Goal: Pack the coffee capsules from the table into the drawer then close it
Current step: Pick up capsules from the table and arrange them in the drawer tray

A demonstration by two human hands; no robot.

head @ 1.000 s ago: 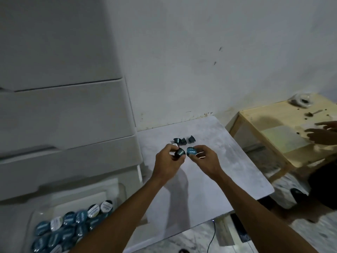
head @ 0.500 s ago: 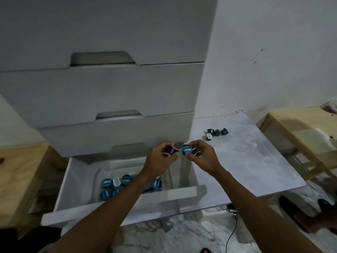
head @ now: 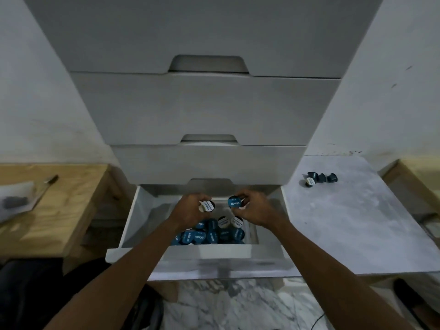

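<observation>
Drawer (head: 133, 225) capsules (head: 209, 234) partly behind forearms

Four capsules on table (head: 320, 178)

Capsule pile (head: 209, 234) in drawer (head: 133, 215) partly hidden behind front panel and forearms; count unclear. Lid print blurred, unreadable. Table capsules (head: 320, 178) too small to count surely. Grey object (head: 14, 202) far left blurred.
</observation>
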